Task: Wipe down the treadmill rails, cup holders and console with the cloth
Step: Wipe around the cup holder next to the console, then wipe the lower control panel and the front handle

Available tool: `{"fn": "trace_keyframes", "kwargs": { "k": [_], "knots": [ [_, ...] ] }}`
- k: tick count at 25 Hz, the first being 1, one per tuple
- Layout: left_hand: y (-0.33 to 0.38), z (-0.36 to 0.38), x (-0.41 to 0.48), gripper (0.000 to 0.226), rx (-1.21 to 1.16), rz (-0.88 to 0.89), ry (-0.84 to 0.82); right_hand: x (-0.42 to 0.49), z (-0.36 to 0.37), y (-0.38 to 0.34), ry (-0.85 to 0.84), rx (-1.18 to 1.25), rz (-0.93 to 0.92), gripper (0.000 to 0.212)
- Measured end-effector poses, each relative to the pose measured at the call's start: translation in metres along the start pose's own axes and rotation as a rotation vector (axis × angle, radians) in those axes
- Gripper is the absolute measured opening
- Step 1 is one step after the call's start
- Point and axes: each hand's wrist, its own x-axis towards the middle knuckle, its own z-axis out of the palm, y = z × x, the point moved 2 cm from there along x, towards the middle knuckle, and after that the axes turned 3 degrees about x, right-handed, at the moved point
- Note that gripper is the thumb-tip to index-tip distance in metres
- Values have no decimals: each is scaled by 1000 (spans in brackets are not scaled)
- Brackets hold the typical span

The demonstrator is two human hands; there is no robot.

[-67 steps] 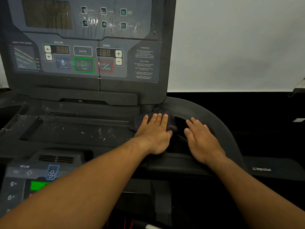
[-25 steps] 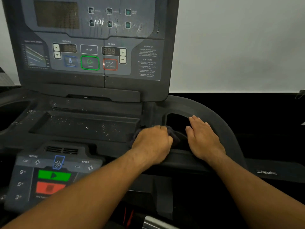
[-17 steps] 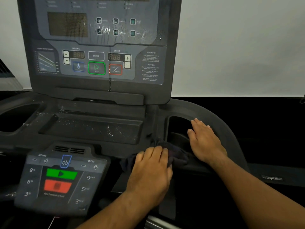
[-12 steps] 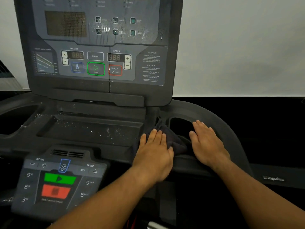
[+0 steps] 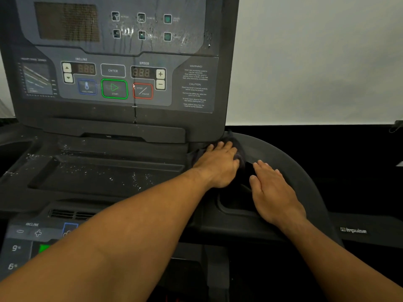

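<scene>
My left hand (image 5: 219,163) lies flat on a dark cloth (image 5: 238,149), pressing it against the treadmill deck at the lower right corner of the upright console (image 5: 122,62), just behind the right cup holder (image 5: 236,199). Most of the cloth is hidden under the hand. My right hand (image 5: 272,190) rests flat and empty on the right rim of that cup holder, fingers apart, beside the curved right rail (image 5: 290,162). Wet streaks show on the console's upper panel.
A shallow tray (image 5: 104,177) speckled with droplets spans the deck left of my hands. A lower control panel (image 5: 32,240) with incline keys and a green button sits at the front left. A left cup holder (image 5: 13,149) is at the far left edge.
My left hand slid the cloth away from me, from the near edge of the cup holder up to the console's base corner. The right hand stayed on the rim.
</scene>
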Motion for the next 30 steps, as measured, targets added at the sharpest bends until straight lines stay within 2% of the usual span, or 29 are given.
{"fn": "trace_keyframes", "kwargs": {
  "k": [4,7,10,12,15,21,24,26,29,30],
  "knots": [
    [17,2,-4,39,-28,181,106,0,1,1,18,45,20,50],
    [7,-7,-13,35,-166,96,73,-2,-2,0,12,48,41,49],
    [7,-13,-45,36,-177,35,11,-2,-1,-1,2,29,49,49],
    [10,-19,-75,32,-377,12,1,-3,-2,-3,-1,20,56,50],
    [4,-39,-110,32,-709,-90,136,-6,-5,-5,-8,36,67,50],
    [-25,-92,-162,25,-857,-237,439,-19,-11,-11,15,131,30,48],
    [-40,-109,-187,26,-1020,-282,433,-34,-17,-27,136,353,65,40],
    [-51,-123,-199,27,-995,-329,461,-45,-14,-34,184,442,61,36],
    [-80,-163,-207,27,-972,-459,679,-58,-5,-44,132,442,44,36],
    [-87,-173,-206,26,-894,-457,714,-61,-4,-47,121,422,43,37]
  ]
}}
